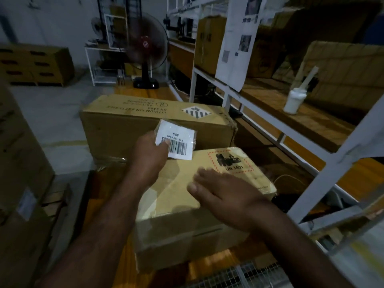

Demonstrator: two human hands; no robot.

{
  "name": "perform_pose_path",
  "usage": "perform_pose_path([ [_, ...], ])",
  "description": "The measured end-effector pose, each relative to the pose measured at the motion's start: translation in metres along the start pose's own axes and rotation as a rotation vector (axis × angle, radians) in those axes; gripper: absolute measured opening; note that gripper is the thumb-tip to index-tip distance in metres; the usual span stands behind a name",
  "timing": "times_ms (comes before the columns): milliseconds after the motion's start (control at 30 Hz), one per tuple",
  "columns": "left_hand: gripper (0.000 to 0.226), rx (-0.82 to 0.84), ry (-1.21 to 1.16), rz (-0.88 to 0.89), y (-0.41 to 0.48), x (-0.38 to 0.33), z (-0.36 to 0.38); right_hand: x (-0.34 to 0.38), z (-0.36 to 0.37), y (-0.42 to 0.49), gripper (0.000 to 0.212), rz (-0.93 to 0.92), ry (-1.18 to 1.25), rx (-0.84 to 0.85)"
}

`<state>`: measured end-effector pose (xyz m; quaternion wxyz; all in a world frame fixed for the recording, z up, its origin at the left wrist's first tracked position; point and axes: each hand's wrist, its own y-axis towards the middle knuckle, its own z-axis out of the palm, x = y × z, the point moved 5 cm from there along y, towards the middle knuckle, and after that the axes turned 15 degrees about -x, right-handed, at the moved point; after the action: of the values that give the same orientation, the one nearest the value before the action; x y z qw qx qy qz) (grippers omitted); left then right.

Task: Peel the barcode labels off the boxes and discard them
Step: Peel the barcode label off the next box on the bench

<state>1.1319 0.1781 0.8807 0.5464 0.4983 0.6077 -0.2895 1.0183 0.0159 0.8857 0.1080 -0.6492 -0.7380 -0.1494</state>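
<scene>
My left hand (148, 154) pinches a white barcode label (176, 140) lifted clear above the near cardboard box (176, 221). That box carries a red-dashed battery mark reading UN 3481 and has clear tape over its top. My right hand (224, 196) lies flat on the top of this box with fingers spread, holding nothing. Behind it stands a larger cardboard box (124, 125) with printed lithium battery text and a striped diamond sticker.
A white metal shelf rack (236, 96) runs along the right, holding boxes, hanging paper sheets and a white bottle (295, 100). A standing fan (146, 50) is at the back. Stacked cartons (18, 163) stand at the left, with grey floor between.
</scene>
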Motion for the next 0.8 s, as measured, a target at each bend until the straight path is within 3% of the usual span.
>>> perform_pose_path([
  [133,0.02,0.011,-0.065,-0.019,0.002,0.002,0.003,-0.008,-0.012,0.004,0.077,0.063,0.085,-0.072],
  [233,0.02,0.037,-0.077,-0.041,0.003,0.002,0.005,0.002,0.0,0.039,0.063,-0.047,-0.044,-0.056],
  [400,0.02,0.026,-0.119,-0.025,0.003,0.003,0.003,0.001,0.007,0.035,0.082,-0.155,-0.074,-0.106],
  [533,0.017,0.019,-0.174,-0.017,0.007,0.003,0.002,-0.003,0.017,0.011,0.103,-0.288,-0.276,0.025],
  [667,0.021,0.071,-0.284,-0.059,0.014,0.0,0.001,0.0,0.022,0.03,0.101,-0.314,-0.329,-0.136],
  [800,0.021,0.079,-0.244,-0.027,0.024,0.004,-0.008,0.004,0.024,0.065,0.098,-0.288,-0.336,-0.212],
])
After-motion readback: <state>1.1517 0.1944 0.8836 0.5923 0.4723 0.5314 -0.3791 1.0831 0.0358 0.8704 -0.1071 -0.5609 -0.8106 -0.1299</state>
